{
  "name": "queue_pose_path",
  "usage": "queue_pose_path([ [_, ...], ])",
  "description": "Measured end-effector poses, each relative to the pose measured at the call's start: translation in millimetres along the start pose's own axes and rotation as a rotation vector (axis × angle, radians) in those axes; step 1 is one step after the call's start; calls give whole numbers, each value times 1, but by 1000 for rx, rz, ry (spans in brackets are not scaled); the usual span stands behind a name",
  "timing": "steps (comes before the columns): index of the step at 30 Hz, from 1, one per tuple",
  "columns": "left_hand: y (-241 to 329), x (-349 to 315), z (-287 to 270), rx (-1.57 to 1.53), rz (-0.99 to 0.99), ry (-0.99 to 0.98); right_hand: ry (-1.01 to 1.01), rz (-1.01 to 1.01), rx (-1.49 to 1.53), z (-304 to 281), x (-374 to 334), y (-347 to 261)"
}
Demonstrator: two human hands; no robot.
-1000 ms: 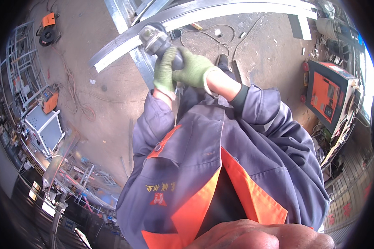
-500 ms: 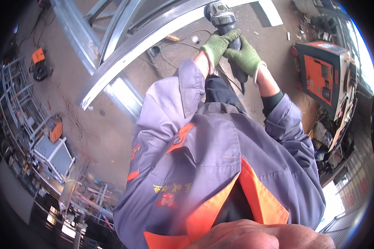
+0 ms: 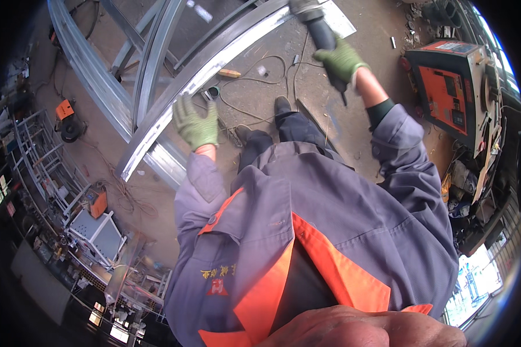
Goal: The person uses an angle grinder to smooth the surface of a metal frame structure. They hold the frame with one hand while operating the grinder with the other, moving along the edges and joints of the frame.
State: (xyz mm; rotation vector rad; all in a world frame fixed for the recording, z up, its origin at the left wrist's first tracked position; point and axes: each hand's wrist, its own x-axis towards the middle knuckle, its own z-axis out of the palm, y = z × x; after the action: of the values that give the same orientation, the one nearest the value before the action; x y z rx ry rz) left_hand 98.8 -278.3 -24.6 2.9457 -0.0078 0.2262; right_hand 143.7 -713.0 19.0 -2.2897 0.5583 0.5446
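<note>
The right hand (image 3: 341, 59) wraps the angle grinder (image 3: 320, 36), upper centre; the left hand (image 3: 195, 124) spreads at the steel beam (image 3: 214, 65). Apparently grinder work; the next move calls for steady control.

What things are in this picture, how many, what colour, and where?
Power tool: one, dark grey, top, right of centre
Long beam: one, silver, upper centre
Other beams: several, silver, upper left
Machine: one, orange and dark, right
Spool: one, black, left, beside an orange unit
Racks: uncounted, grey, left
Cables: several, colour unclear, floor
Block: one, yellow-orange, floor
Shoes: two, dark, centre
Jacket: one, grey with orange collar, lower centre
Left hand: one, green-gloved, by the long beam
Right hand: one, green-gloved, gripping the power tool
</note>
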Motion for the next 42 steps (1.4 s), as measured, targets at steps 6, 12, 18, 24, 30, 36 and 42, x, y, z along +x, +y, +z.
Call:
queue_pose_path([
  [6, -59, 2, 3, 276, 33, -69, -262, -247, 6, 41, -30, -30],
  [12, -75, 0, 7, 202, 33, 65, 9, 115, 199, -52, 40, 11],
  [18, -68, 6, 11, 96, -85, 78, 40, -28, 59, -24, 23, -4],
  [24, -75, 4, 10, 71, -19, 141, -322, -312, -87, 52, -40, -59],
  [30, -81, 0, 17, 76, -1, 202, -4, 7, 72, -17, 25, -20],
  [36, -82, 1, 23, 41, -31, 208, 27, 57, 87, -15, 28, -25],
  [42, -83, -2, 18, 51, -21, 156, -261, -246, -38, 54, -41, -66],
])
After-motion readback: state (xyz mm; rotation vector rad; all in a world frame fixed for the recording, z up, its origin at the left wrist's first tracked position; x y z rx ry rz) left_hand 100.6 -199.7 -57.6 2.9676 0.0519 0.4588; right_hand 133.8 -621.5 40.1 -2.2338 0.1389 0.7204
